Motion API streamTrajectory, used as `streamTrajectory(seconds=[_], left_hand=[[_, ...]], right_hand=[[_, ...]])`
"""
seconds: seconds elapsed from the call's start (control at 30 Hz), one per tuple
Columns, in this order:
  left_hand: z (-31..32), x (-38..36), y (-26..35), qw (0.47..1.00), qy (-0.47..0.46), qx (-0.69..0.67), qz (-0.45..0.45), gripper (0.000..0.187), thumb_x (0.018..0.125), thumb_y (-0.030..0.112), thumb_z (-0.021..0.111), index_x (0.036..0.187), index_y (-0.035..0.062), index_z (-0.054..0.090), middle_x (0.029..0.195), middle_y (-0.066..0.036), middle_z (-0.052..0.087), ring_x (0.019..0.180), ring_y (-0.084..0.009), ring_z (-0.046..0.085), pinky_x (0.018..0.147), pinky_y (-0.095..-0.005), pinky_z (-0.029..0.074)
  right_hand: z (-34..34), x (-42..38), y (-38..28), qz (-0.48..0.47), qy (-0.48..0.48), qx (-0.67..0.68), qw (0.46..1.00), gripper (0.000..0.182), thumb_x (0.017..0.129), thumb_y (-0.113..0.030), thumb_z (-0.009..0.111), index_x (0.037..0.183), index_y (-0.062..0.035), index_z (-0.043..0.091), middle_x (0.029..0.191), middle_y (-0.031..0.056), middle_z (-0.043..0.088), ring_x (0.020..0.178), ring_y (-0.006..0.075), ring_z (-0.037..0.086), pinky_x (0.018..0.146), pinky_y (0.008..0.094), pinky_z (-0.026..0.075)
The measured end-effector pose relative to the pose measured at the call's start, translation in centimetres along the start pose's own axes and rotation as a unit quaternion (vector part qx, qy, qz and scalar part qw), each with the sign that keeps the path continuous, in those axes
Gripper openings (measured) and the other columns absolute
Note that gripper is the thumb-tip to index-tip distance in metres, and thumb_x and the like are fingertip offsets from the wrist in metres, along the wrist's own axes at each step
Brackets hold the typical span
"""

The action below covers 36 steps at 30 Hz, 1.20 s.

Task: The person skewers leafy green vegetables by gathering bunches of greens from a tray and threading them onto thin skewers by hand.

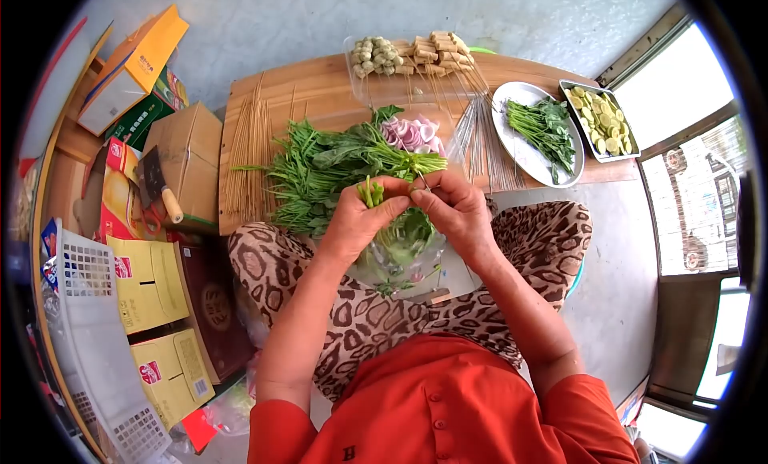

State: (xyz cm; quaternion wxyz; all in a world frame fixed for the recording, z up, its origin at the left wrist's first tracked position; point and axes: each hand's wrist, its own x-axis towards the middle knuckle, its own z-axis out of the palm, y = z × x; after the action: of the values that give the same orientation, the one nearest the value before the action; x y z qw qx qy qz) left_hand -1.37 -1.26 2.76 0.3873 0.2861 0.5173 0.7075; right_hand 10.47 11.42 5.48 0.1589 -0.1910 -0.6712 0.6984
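My left hand (364,216) is closed around a small bunch of green vegetable stems (370,192), held above my lap. Beside it my right hand (458,212) pinches a thin skewer (422,181); its fingertips meet those of my left hand. Just beyond both hands lies a heap of leafy greens (320,164) on the table, its pale cut stems pointing right. Sliced pink-white pieces (412,134) rest behind the heap. Under my hands, a clear plastic bag (404,248) with more greens sits between my knees, partly hidden.
Bamboo sticks (248,152) spread at the table's left, metal skewers (486,148) at right. A clear tray (352,48) holds rolled skewered food. Farther right are a white plate (512,156) of greens and a metal tray (632,136) of slices. A cleaver (152,180) stands among boxes at left.
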Motion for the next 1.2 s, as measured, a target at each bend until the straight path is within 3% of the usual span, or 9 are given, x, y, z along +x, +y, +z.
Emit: streamTrajectory(seconds=[0.1,0.27,0.33,0.37,0.5,1.2], left_hand=[[0.0,0.1,-0.5,0.999,-0.015,-0.018,-0.048,0.017,0.088,0.013,0.067,0.099,-0.0005,0.067,0.075,0.001,0.060,0.061,-0.0057,0.046,0.054,-0.0203,0.035],[-0.4,0.2,-0.4,0.999,0.023,-0.028,-0.030,0.017,0.086,0.011,0.068,0.098,-0.0005,0.064,0.081,-0.005,0.066,0.061,-0.0066,0.049,0.054,-0.0202,0.037],[-1.4,0.3,-0.2,0.998,0.051,-0.033,-0.015,0.018,0.085,0.011,0.069,0.098,-0.0001,0.063,0.084,-0.007,0.067,0.062,-0.0070,0.050,0.053,-0.0203,0.037],[-1.9,0.2,-0.1,0.997,0.070,-0.045,-0.009,0.018,0.084,0.010,0.070,0.098,0.0004,0.063,0.085,-0.007,0.067,0.062,-0.0072,0.051,0.053,-0.0206,0.038],[-2.1,0.3,0.2,0.991,0.106,-0.082,-0.005,0.017,0.083,0.009,0.071,0.097,0.0021,0.062,0.088,-0.007,0.066,0.063,-0.0067,0.052,0.050,-0.0198,0.038],[-1.7,0.2,0.5,0.986,0.113,-0.118,-0.016,0.019,0.084,0.013,0.072,0.097,0.0019,0.064,0.085,-0.007,0.064,0.061,-0.0043,0.049,0.049,-0.0172,0.037]], right_hand=[[0.0,-0.1,-0.1,-0.016,0.009,-0.013,1.000,0.009,0.090,-0.008,0.061,0.097,-0.0010,0.060,0.069,-0.0057,0.057,0.062,-0.0010,0.044,0.052,0.0162,0.033],[-1.1,-0.9,-0.7,-0.023,0.039,-0.059,0.997,0.013,0.093,-0.010,0.056,0.101,-0.0014,0.061,0.063,-0.0071,0.050,0.057,-0.0001,0.041,0.049,0.0174,0.031],[-1.9,-2.6,-3.2,0.053,-0.019,0.010,0.998,0.019,0.096,-0.014,0.051,0.106,-0.0024,0.062,0.058,-0.0084,0.042,0.052,0.0004,0.036,0.047,0.0184,0.028],[-1.9,-3.5,-4.1,0.059,-0.028,-0.036,0.997,0.023,0.098,-0.016,0.047,0.110,-0.0031,0.062,0.057,-0.0087,0.038,0.050,0.0013,0.033,0.046,0.0191,0.027],[-2.3,-5.5,-4.9,0.122,-0.102,-0.048,0.986,0.023,0.097,-0.015,0.049,0.111,-0.0028,0.063,0.058,-0.0082,0.040,0.052,0.0006,0.035,0.047,0.0188,0.027],[-1.5,-5.3,-3.7,0.101,-0.092,-0.082,0.987,0.026,0.098,-0.017,0.047,0.112,-0.0001,0.062,0.057,-0.0063,0.040,0.050,0.0025,0.035,0.046,0.0191,0.029]])
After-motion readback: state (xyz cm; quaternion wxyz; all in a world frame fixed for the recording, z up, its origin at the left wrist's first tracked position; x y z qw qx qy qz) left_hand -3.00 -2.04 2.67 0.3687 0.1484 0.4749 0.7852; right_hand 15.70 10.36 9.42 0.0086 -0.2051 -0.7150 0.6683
